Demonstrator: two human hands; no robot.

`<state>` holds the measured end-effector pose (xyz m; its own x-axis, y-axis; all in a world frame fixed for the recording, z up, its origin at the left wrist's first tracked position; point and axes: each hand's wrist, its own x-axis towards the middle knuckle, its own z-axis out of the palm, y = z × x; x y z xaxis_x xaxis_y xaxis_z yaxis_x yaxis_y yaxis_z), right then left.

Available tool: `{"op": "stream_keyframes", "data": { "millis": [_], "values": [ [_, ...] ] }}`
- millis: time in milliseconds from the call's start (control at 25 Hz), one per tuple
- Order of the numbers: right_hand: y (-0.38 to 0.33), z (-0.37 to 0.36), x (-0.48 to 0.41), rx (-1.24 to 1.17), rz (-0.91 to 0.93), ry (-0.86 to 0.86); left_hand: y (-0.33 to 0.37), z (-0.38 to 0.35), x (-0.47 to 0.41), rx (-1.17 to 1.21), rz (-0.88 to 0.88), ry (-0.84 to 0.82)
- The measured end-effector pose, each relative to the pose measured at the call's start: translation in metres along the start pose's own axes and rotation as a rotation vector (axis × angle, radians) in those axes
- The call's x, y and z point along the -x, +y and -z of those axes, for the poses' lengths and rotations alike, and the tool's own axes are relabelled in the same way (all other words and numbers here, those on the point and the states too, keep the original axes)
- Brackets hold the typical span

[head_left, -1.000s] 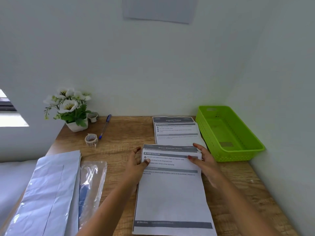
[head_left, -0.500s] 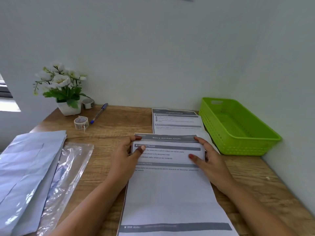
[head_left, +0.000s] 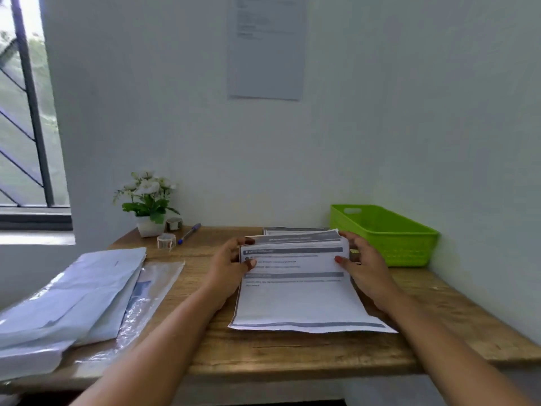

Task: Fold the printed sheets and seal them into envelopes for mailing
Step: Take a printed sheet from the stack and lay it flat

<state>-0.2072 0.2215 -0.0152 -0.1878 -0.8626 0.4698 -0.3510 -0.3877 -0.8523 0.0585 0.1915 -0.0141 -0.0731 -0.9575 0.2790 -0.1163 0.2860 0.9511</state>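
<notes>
A printed sheet (head_left: 298, 300) lies lengthwise in the middle of the wooden table (head_left: 292, 350). Its far end is lifted off the table and curls back toward me. My left hand (head_left: 231, 265) pinches the far left corner, thumb on top. My right hand (head_left: 361, 265) pinches the far right corner the same way. More printed sheets (head_left: 292, 230) lie flat just behind it. A stack of white envelopes (head_left: 73, 294) sits at the left, with a clear plastic sleeve (head_left: 149, 291) beside it.
A green plastic basket (head_left: 389, 232) stands at the back right against the wall. A potted white flower (head_left: 147, 206), two tape rolls (head_left: 166, 241) and a blue pen (head_left: 189, 233) are at the back left. A window lies far left.
The far end of the sheet has risen off the table between both hands and bends toward me. The camera has tilted upward, showing more wall and the window.
</notes>
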Motion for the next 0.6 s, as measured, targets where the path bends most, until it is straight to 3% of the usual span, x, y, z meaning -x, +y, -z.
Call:
{"op": "stream_keyframes", "data": {
  "millis": [280,440,600],
  "values": [
    [-0.015,0.004,0.025,0.256,0.098,0.131,0.009,-0.001,0.027,-0.263,-0.158,0.046],
    [-0.022,-0.001,0.028,0.883,0.200,0.214,0.013,-0.006,0.030,-0.321,-0.270,0.044],
    [-0.065,-0.038,0.022,1.020,0.309,-0.179,0.009,-0.005,0.027,-0.370,-0.336,0.054]
  ]
}}
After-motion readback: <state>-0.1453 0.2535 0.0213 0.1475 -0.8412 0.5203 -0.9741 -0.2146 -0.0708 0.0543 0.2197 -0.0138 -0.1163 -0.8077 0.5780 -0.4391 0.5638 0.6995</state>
